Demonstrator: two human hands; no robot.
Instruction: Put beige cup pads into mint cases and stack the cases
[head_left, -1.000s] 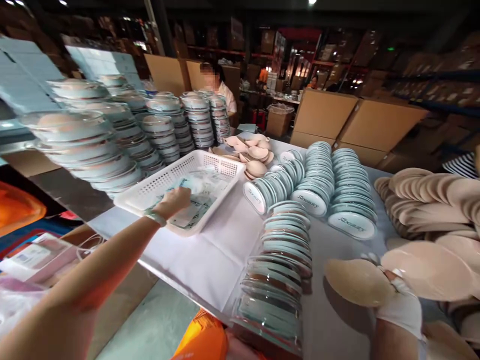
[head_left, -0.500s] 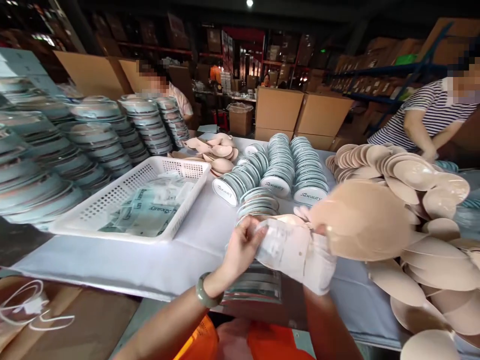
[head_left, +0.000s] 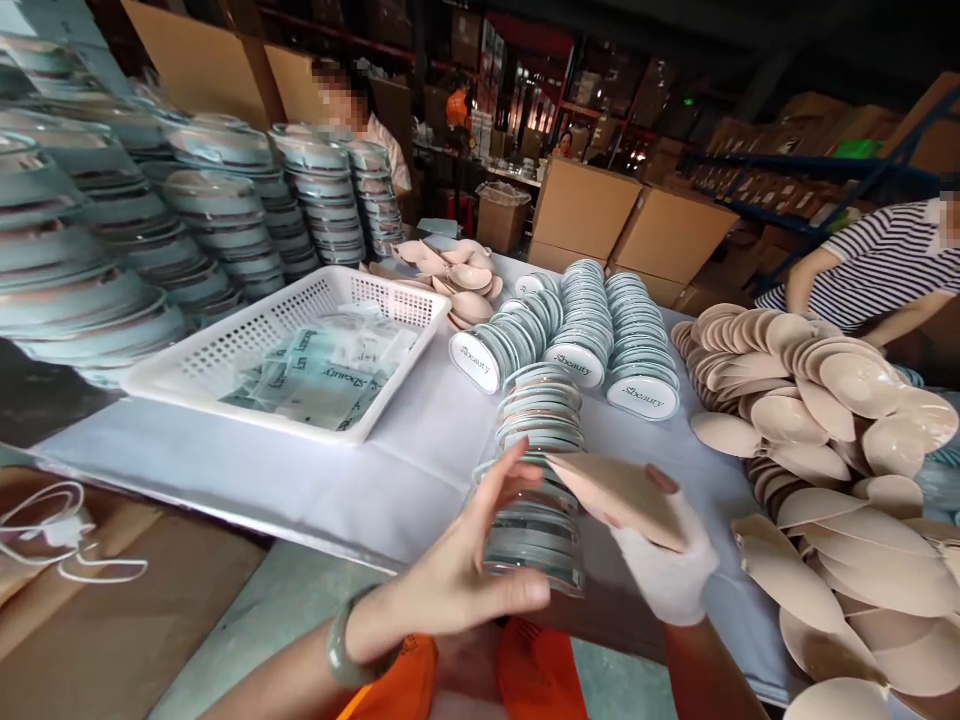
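Currently, the right grip (head_left: 669, 568) pinches a beige cup (head_left: 624, 497); beside it, the left grip (head_left: 455, 572) is spread.

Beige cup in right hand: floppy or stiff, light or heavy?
Likely light: the beige cup looks thin in the right hand. Probably semi-stiff, since it juts out without visible droop. May be slick; piled cups show sheen.

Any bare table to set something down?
Best patch: cloth between the white basket and the central row of packs, running on as a strip along the front edge below the basket. Narrower gap: between that row and the beige pads, partly covered by the right hand. Crowded: left stacks, the pad side.
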